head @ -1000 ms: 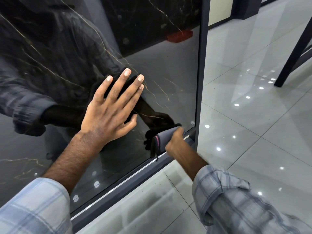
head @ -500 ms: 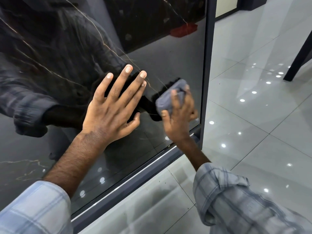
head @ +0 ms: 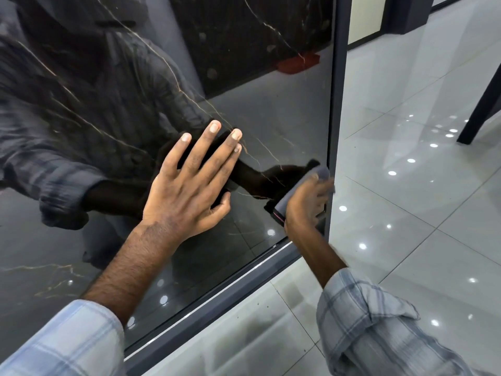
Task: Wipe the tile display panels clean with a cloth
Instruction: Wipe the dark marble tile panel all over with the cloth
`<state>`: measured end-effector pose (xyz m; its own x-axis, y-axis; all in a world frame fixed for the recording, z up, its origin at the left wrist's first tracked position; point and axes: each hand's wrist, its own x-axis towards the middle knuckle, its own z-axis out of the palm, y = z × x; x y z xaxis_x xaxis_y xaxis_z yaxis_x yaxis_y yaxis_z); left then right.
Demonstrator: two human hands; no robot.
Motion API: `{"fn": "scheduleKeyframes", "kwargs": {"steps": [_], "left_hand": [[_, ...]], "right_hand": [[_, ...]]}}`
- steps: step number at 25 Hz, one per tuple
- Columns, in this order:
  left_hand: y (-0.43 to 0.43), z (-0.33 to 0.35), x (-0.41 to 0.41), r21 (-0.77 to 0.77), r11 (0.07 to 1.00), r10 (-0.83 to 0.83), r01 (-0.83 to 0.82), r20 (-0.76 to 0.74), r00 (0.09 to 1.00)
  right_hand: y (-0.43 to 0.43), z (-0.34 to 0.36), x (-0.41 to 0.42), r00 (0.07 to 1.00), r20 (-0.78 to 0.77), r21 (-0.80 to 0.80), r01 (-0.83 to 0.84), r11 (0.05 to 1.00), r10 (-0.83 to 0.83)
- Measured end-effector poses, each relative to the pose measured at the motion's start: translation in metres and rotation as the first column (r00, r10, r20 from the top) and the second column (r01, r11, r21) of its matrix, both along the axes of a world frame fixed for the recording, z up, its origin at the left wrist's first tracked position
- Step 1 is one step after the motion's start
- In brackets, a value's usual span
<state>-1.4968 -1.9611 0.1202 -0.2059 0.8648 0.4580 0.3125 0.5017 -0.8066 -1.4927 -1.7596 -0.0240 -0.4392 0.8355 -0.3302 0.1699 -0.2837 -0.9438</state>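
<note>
Our right hand [head: 306,206] curls its fingers over the folded grey cloth [head: 321,173] and presses it to the dark tile panel [head: 271,104] at the right edge, just above the bottom right corner. The cloth slants up toward the frame [head: 337,77]. Our left hand [head: 189,185] lies flat just left of the cloth, fingers straight and spread. With the frame hard against the cloth, we judge the next stroke must go up or leftward.

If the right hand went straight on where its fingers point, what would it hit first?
Probably the upright frame at the right edge of the panel; the cloth in the right hand looks almost against it.
</note>
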Motion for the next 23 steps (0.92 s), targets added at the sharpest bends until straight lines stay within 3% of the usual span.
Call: {"fn": "scheduleKeyframes", "kwargs": {"steps": [2, 4, 6, 7, 9, 10, 11, 12, 13, 14, 15, 16, 17, 18, 19, 20, 21, 22, 23], "left_hand": [[0.0, 0.0, 0.0, 0.02, 1.0, -0.009, 0.009, 0.015, 1.0], [-0.001, 0.0, 0.0, 0.025, 1.0, -0.006, 0.005, 0.024, 1.0], [-0.002, 0.0, 0.0, 0.022, 1.0, -0.008, 0.007, 0.025, 1.0], [-0.001, -0.001, 0.001, 0.029, 0.999, -0.017, 0.016, 0.035, 0.999], [0.003, 0.0, 0.003, 0.091, 0.994, -0.062, 0.054, 0.084, 0.995], [0.005, 0.002, 0.005, 0.144, 0.985, -0.11, 0.091, 0.126, 0.986], [0.006, 0.005, 0.008, 0.192, 0.972, -0.17, 0.135, 0.177, 0.969], [0.005, 0.011, 0.011, 0.23, 0.956, -0.233, 0.18, 0.229, 0.945], [0.003, 0.022, 0.015, 0.258, 0.941, -0.288, 0.22, 0.269, 0.919], [-0.002, 0.037, 0.018, 0.271, 0.93, -0.322, 0.248, 0.276, 0.906], [-0.007, 0.057, 0.021, 0.276, 0.925, -0.332, 0.262, 0.248, 0.91], [-0.014, 0.08, 0.02, 0.278, 0.926, -0.317, 0.256, 0.201, 0.927], [-0.02, 0.104, 0.016, 0.282, 0.931, -0.285, 0.233, 0.158, 0.945], [-0.026, 0.126, 0.01, 0.286, 0.938, -0.242, 0.197, 0.132, 0.961], [-0.031, 0.143, 0.003, 0.29, 0.945, -0.194, 0.15, 0.129, 0.973], [-0.033, 0.152, -0.002, 0.295, 0.951, -0.141, 0.098, 0.127, 0.982], [-0.033, 0.153, -0.003, 0.3, 0.953, -0.085, 0.05, 0.107, 0.991], [-0.031, 0.149, -0.002, 0.301, 0.953, -0.042, 0.018, 0.072, 0.996], [-0.029, 0.144, -0.002, 0.295, 0.956, -0.013, 0.0, 0.041, 0.999]], "right_hand": [[-0.017, 0.046, 0.013, 0.998, -0.024, 0.367, -0.037, 0.929, 0.05], [-0.03, 0.06, 0.014, 0.987, -0.046, 0.728, -0.075, 0.682, 0.157], [-0.01, 0.045, 0.013, 0.983, -0.014, 0.878, -0.077, 0.473, 0.184], [0.003, 0.042, 0.017, 0.983, -0.049, 0.827, -0.057, 0.559, 0.174], [0.012, 0.052, 0.011, 0.991, -0.118, 0.514, 0.003, 0.858, 0.067], [0.003, 0.065, 0.01, 0.993, -0.098, 0.442, -0.01, 0.897, 0.059], [-0.013, 0.078, 0.011, 0.992, -0.095, 0.521, -0.025, 0.853, 0.088], [-0.03, 0.089, 0.012, 0.985, -0.113, 0.711, -0.012, 0.703, 0.132], [-0.039, 0.095, 0.014, 0.969, -0.131, 0.881, 0.018, 0.472, 0.207], [-0.031, 0.098, 0.01, 0.952, -0.12, 0.972, 0.055, 0.227, 0.282], [-0.014, 0.101, 0.007, 0.943, -0.105, 0.994, 0.085, 0.075, 0.316], [0.003, 0.105, 0.005, 0.949, -0.117, 0.992, 0.095, 0.088, 0.293], [0.016, 0.109, 0.0, 0.959, -0.167, 0.956, 0.101, 0.274, 0.23], [0.023, 0.116, -0.003, 0.962, -0.231, 0.826, 0.117, 0.551, 0.144], [0.019, 0.123, -0.007, 0.963, -0.266, 0.65, 0.139, 0.747, 0.052], [0.005, 0.134, -0.004, 0.968, -0.25, 0.564, 0.155, 0.811, -0.011], [-0.011, 0.141, -0.001, 0.977, -0.212, 0.63, 0.161, 0.759, -0.031], [-0.024, 0.142, 0.001, 0.977, -0.212, 0.782, 0.164, 0.601, 0.009], [-0.032, 0.139, 0.004, 0.972, -0.208, 0.925, 0.159, 0.345, 0.109]]}}
